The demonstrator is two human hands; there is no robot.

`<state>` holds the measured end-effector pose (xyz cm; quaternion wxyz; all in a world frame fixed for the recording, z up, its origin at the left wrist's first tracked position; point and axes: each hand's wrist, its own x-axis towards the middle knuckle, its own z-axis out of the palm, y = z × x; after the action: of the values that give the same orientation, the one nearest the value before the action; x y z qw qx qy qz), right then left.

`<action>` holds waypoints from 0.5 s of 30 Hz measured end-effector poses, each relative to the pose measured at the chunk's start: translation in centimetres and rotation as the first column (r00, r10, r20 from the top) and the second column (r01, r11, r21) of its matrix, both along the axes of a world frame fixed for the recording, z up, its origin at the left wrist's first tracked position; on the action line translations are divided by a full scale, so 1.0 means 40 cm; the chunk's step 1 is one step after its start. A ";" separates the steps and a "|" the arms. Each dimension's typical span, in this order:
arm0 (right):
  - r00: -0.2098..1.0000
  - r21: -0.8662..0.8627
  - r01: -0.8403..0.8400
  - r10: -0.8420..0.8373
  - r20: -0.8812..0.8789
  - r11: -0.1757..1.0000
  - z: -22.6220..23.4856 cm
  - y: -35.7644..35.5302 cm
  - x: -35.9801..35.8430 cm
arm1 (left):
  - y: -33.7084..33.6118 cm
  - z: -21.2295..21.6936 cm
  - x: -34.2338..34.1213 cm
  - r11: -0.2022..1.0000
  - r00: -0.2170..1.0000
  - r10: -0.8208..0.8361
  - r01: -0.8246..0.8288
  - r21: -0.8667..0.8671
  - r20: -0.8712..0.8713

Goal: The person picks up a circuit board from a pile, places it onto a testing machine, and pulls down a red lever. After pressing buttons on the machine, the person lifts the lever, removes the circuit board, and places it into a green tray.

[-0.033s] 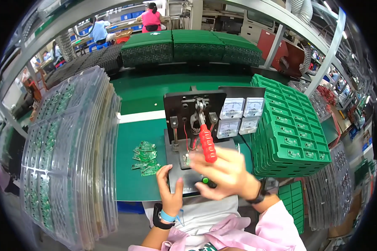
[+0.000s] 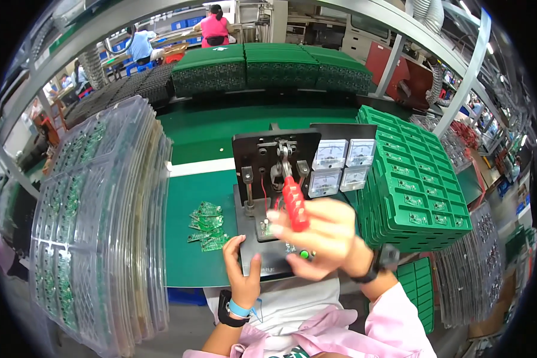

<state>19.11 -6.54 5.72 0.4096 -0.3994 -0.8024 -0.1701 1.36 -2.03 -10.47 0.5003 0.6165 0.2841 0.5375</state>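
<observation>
My left hand (image 2: pixel 243 275) rests at the left front edge of the dark base plate (image 2: pixel 253 261), thumb and forefinger apart, holding nothing. Smeared by motion, my right hand (image 2: pixel 329 235) is beside and partly behind the red ribbed handle (image 2: pixel 294 206) of a toggle clamp. A dark thing with a bright green round end (image 2: pixel 304 255) shows between its thumb and curled fingers; its kind is unclear. The clamp is mounted on a black upright plate (image 2: pixel 244 156) of a test fixture. A small circuit board (image 2: pixel 265 228) sits under it, partly hidden by my fingers.
Loose green circuit boards (image 2: pixel 207 224) lie left of the fixture. Four-dial panel meters (image 2: pixel 331 155) stand at its right. Stacked clear trays (image 2: pixel 116 197) rise at left, green trays with boards (image 2: pixel 400 179) at right. More green trays (image 2: pixel 280 62) line the back; people work beyond.
My right hand has shifted slightly right with the green-ended thing, uncovering a bit more of the base plate. My left hand stays in place.
</observation>
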 end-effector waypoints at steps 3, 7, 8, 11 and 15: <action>0.987 0.151 -0.086 0.105 -0.119 0.985 0.073 0.104 0.047 | 0.001 0.002 -0.005 0.999 0.996 0.017 -0.013 0.051 -0.089; 0.952 0.102 0.002 0.030 -0.305 0.995 0.073 0.188 0.041 | -0.006 0.004 -0.005 0.999 0.999 0.029 -0.028 0.022 -0.045; 0.919 0.084 0.056 -0.018 -0.394 0.995 0.056 0.181 0.034 | -0.007 0.004 -0.003 0.999 0.998 0.044 -0.043 0.028 -0.035; 0.949 0.347 0.213 -0.108 -0.296 0.913 -0.011 0.114 0.032 | -0.007 0.005 0.000 0.995 0.995 0.075 -0.070 0.076 -0.065; 0.975 0.151 -0.058 0.023 0.223 0.987 -0.124 -0.008 0.026 | 0.002 0.011 -0.004 0.970 0.982 0.121 -0.086 0.226 -0.147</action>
<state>20.14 -6.84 0.74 0.3515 -0.3283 -0.8350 -0.2675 1.20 -1.95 -10.05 0.3764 0.6931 0.2943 0.5398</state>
